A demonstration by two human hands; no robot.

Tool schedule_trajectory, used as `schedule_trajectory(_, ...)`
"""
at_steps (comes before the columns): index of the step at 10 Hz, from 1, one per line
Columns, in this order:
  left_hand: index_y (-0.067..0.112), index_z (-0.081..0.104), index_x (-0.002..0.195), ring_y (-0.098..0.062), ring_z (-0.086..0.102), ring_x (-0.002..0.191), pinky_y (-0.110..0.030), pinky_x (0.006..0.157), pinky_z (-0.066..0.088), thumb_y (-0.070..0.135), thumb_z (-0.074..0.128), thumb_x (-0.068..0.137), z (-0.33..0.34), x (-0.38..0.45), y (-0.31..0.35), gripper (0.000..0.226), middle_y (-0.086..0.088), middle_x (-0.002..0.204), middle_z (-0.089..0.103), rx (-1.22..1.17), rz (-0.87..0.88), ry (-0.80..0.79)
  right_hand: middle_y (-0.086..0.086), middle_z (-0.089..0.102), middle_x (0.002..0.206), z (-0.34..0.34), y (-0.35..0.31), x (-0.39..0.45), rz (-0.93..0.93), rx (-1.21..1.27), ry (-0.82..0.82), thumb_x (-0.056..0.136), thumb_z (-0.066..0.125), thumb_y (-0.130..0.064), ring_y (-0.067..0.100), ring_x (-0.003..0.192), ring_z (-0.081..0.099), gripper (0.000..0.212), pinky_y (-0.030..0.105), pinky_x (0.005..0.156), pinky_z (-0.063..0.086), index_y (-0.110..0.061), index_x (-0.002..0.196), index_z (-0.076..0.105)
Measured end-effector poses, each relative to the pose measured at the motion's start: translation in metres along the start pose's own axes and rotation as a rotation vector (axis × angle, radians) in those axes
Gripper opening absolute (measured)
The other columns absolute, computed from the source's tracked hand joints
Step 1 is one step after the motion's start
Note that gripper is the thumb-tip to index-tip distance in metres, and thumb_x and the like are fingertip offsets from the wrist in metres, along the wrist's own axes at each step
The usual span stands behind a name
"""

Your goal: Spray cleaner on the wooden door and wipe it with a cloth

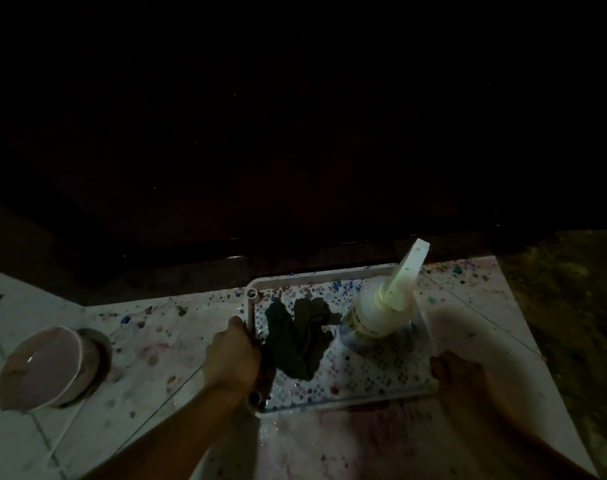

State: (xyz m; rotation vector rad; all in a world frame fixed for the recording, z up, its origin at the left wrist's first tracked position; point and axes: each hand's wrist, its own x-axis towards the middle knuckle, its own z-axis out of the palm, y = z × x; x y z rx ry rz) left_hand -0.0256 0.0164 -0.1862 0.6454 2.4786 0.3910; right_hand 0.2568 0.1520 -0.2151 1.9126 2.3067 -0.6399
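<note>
1. White plastic tray (329, 273) sits on the paint-speckled tiled floor (156, 327), and both hands are on it: left hand (234, 355) curls over the left rim, right hand (463, 379) grips the near right corner.
2. Inside the tray, the dark cloth (300, 336) lies crumpled left of centre, just beside the left hand's knuckles.
3. Spray bottle (381, 313) stands to the right of the cloth, leaning a little, its pale trigger head angled up towards the door.
4. That cloth looks soft and limp, likely damp; it should bunch easily if pinched at the raised fold in the middle.
5. The bottle looks light, smooth plastic, possibly slick with wet; my pick is the neck just under the trigger.
6. It may tip if the tray is jolted, so a level carry seems wise.
7. The wooden door (295, 133) fills the upper view, almost black in this dim light; no detail can be made out.
8. Over at the left, a pale round bowl (42, 368) rests on the tiles, well apart from the tray.
9. Bare rough ground (572, 306) lies past the tiles on the right.
</note>
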Motion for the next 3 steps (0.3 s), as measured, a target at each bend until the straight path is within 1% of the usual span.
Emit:
schedule_trajectory(1,0.013,0.049,0.095,-0.005,0.046,0.061,-0.017,0.048,0.031,0.014,0.052,0.095,-0.005,0.003,-0.002,0.004,0.004,0.075,0.051,0.018,0.018,0.032,0.003,0.05,0.051,0.0,-0.008,0.01,-0.005,-0.021,-0.04,0.069,0.076,0.008,0.025,0.045,0.053,0.03,0.027,0.052,0.032,-0.007,0.058,0.054)
schedule_trajectory(2,0.016,0.044,0.087,-0.002,0.043,0.057,-0.017,0.047,0.029,0.013,0.051,0.095,-0.003,0.003,-0.006,0.011,0.007,0.069,0.047,-0.027,0.012,0.066,-0.003,0.049,0.061,-0.008,-0.007,0.011,-0.16,-0.038,-0.013,0.09,0.058,-0.011,0.024,0.062,0.053,0.014,0.028,0.063,0.034,-0.009,0.076,0.059)
schedule_trajectory(3,0.017,0.047,0.09,-0.005,0.053,0.057,-0.015,0.047,0.033,0.021,0.049,0.098,-0.002,0.0,-0.009,0.009,0.005,0.069,0.054,-0.184,-0.022,0.091,-0.003,0.051,0.055,-0.002,0.005,0.012,-0.153,0.157,-0.011,0.086,0.065,-0.007,0.019,0.051,0.051,0.025,0.026,0.053,0.031,-0.013,0.064,0.055)
